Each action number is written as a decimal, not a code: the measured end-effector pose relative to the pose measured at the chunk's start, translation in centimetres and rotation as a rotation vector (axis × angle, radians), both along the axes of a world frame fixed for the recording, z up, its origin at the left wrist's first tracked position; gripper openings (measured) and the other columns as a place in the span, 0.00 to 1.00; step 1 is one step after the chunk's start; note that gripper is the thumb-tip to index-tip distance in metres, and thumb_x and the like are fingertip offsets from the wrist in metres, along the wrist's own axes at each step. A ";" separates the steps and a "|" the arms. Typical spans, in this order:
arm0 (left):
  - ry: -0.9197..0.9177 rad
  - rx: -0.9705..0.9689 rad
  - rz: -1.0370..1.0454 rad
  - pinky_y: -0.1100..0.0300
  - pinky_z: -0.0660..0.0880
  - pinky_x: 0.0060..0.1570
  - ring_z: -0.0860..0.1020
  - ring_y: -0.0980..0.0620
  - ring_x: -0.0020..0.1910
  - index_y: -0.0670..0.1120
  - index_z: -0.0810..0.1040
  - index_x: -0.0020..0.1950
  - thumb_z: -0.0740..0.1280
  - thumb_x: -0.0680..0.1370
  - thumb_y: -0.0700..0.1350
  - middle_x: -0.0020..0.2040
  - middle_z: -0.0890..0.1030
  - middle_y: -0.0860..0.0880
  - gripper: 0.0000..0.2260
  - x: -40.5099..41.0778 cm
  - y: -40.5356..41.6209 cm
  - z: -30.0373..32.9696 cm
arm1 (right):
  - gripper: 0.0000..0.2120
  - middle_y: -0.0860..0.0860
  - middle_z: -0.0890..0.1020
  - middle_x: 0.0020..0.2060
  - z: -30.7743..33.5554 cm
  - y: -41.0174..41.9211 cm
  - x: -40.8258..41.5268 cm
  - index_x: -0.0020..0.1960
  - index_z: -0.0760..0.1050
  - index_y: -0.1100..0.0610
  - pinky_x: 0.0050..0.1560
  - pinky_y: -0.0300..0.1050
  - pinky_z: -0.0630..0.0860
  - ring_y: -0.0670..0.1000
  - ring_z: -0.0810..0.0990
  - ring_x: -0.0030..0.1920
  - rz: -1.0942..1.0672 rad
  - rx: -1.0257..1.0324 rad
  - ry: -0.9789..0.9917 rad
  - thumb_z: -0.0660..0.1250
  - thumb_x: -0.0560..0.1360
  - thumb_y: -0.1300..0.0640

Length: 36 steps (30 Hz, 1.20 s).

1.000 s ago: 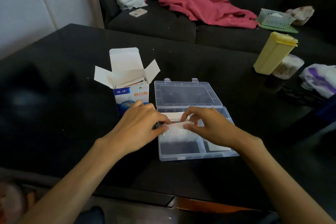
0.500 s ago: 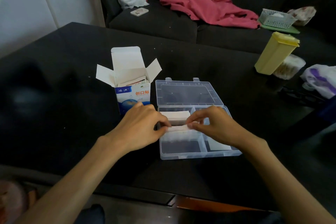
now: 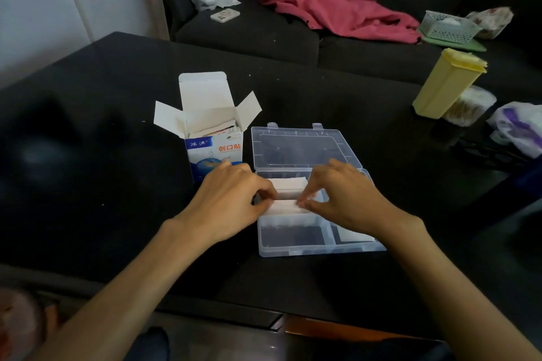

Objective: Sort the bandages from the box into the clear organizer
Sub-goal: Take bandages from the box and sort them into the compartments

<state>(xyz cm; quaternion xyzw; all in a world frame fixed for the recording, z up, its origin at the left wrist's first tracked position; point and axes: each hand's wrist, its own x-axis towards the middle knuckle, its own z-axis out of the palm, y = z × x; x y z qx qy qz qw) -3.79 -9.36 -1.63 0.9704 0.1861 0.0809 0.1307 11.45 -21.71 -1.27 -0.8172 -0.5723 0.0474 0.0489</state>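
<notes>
Both hands pinch one stack of bandages over the clear organizer, forearms converging from 7 and 5 o'clock.

Left hand (image 3: 231, 199): palm down, wrist level, thumb and curled fingers pinched on the left end of the white bandage stack (image 3: 286, 206). Right hand (image 3: 344, 196): palm down, knuckles arched, thumb and forefinger pinched on the stack's right end, other fingers bent loosely above. The stack lies level across the left middle compartment of the clear organizer (image 3: 293, 246); whether it touches the floor of the compartment cannot be told. A second white stack (image 3: 289, 184) sits in the compartment at 12 o'clock from it. Organizer lid (image 3: 302, 146) lies open and flat. Bandage box (image 3: 215, 138) stands at 10 o'clock from the organizer, flaps open, more bandages inside. All rest on the black table (image 3: 88, 184).
</notes>
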 end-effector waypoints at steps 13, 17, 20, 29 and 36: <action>0.083 0.026 -0.005 0.63 0.66 0.48 0.69 0.53 0.53 0.59 0.74 0.65 0.57 0.80 0.55 0.55 0.72 0.51 0.15 0.3 -0.1 -0.4 | 0.16 0.47 0.79 0.58 0.9 1.7 0.3 0.59 0.78 0.48 0.59 0.45 0.72 0.47 0.77 0.54 0.025 -0.259 0.075 0.68 0.73 0.45; 0.095 0.010 -0.027 0.64 0.63 0.47 0.65 0.57 0.49 0.60 0.76 0.61 0.58 0.80 0.55 0.53 0.73 0.53 0.13 0.1 0.0 -0.4 | 0.12 0.46 0.81 0.56 1.1 2.3 0.6 0.54 0.81 0.48 0.54 0.42 0.73 0.45 0.77 0.50 0.049 -0.278 0.112 0.69 0.73 0.47; 0.100 0.095 -0.016 0.64 0.60 0.45 0.61 0.57 0.46 0.58 0.77 0.60 0.56 0.81 0.53 0.53 0.73 0.52 0.13 0.1 -0.3 -0.5 | 0.10 0.47 0.81 0.55 1.3 2.4 0.8 0.53 0.82 0.49 0.50 0.40 0.74 0.43 0.75 0.45 0.046 -0.280 0.165 0.69 0.73 0.49; 0.116 -0.007 0.034 0.62 0.70 0.45 0.71 0.54 0.51 0.58 0.78 0.60 0.61 0.79 0.55 0.49 0.73 0.52 0.12 0.4 -0.2 -0.3 | 0.15 0.46 0.79 0.57 0.7 2.0 -0.2 0.55 0.80 0.49 0.51 0.40 0.70 0.44 0.72 0.49 -0.001 -0.265 0.090 0.69 0.71 0.45; 0.038 -0.108 0.080 0.60 0.75 0.49 0.72 0.57 0.54 0.57 0.79 0.58 0.64 0.78 0.53 0.53 0.79 0.54 0.11 0.8 -0.1 -1.1 | 0.14 0.45 0.79 0.55 1.2 2.9 0.3 0.53 0.81 0.47 0.56 0.45 0.71 0.45 0.73 0.48 -0.009 -0.278 0.062 0.71 0.70 0.45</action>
